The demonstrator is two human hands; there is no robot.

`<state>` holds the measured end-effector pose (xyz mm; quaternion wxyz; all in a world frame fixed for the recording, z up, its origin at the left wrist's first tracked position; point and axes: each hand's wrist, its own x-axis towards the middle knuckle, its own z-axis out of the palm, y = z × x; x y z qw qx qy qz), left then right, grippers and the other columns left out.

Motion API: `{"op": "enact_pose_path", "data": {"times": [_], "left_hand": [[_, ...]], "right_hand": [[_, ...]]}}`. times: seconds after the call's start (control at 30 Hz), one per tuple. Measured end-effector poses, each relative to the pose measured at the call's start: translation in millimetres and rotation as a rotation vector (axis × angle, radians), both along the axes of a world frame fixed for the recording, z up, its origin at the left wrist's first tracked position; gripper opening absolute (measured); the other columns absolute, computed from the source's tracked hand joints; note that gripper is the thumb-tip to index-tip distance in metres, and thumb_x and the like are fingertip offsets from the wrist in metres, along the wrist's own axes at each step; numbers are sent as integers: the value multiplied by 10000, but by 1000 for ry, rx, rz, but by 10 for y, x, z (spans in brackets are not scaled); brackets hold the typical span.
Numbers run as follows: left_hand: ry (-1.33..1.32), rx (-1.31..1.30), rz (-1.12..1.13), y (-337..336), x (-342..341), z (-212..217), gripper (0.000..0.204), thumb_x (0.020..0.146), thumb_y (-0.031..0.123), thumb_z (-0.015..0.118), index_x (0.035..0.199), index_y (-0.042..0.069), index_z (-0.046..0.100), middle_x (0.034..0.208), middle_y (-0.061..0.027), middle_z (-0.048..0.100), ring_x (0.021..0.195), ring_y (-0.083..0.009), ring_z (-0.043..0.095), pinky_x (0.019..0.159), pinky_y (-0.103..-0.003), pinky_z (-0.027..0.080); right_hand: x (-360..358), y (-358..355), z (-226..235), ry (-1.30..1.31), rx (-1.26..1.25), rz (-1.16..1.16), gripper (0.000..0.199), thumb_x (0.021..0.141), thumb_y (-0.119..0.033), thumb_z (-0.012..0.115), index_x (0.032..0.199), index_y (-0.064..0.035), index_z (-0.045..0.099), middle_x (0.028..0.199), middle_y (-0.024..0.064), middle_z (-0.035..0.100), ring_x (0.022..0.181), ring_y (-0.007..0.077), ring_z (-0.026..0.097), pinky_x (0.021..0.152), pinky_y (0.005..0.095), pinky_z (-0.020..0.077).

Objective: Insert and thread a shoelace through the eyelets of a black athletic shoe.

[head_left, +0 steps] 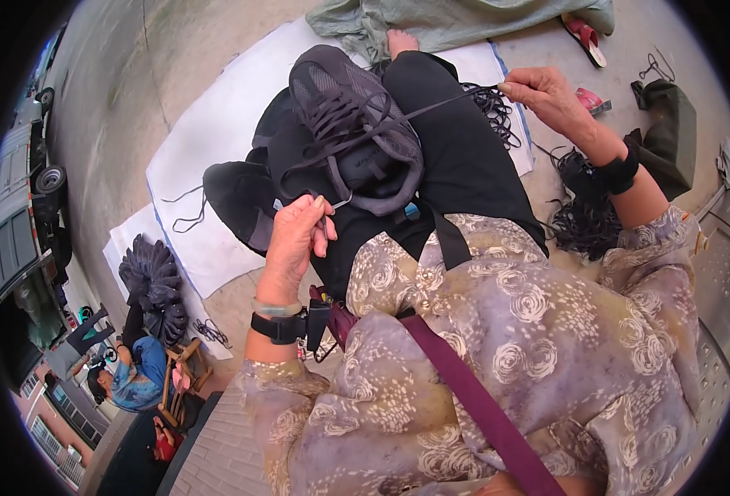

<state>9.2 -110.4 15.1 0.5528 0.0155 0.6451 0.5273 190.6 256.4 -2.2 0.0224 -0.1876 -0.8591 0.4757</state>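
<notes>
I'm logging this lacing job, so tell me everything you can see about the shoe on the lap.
The shoe is a dark grey trainer with a mesh upper and a darker sole edge. It lies on the person's black-trousered lap, toe pointing away from the person. Dark laces cross its front. One lace runs taut from the eyelets to the right hand, which pinches its end. The left hand sits at the shoe's near end, holding a thin metal tool against it.

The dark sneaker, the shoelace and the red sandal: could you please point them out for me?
dark sneaker [356, 132], head view, on its laced upper.
shoelace [452, 101], head view, on the taut stretch toward the right hand.
red sandal [584, 37], head view, on its strap.
</notes>
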Motion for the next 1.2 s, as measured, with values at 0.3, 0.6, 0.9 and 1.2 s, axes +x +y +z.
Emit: {"op": "enact_pose_path", "data": {"times": [0.3,0.6,0.9,1.2], "left_hand": [[-23,106,282,84,-15,0,211,915,239,520,829,48,546,577,-1,486,393,-38,360,367,-170,290],[63,213,417,242,40,-60,116,881,164,569,870,52,542,662,-49,563,477,-100,500,448,-216,401],[28,304,467,263,4,-82,61,871,107,556,879,57,521,678,-75,584,482,-122,525,462,-240,438],[204,229,411,259,29,-112,99,870,109,552,946,46,551,678,-52,584,495,-100,523,472,-213,436]], "right_hand": [[-433,-978,95,-339,-1187,-146,118,855,-154,595,807,-47,589,673,27,618,510,85,579,468,195,443],[-729,-1213,-3,9,-937,-205,80,844,-111,599,866,-34,604,733,23,621,592,75,596,530,190,449],[-800,-1251,-31,91,-777,-124,47,845,-66,587,859,-23,598,706,-10,581,595,51,556,529,182,420],[-867,-1263,-27,336,182,62,124,735,-149,630,776,-35,603,707,146,602,671,314,597,633,372,466]]}}
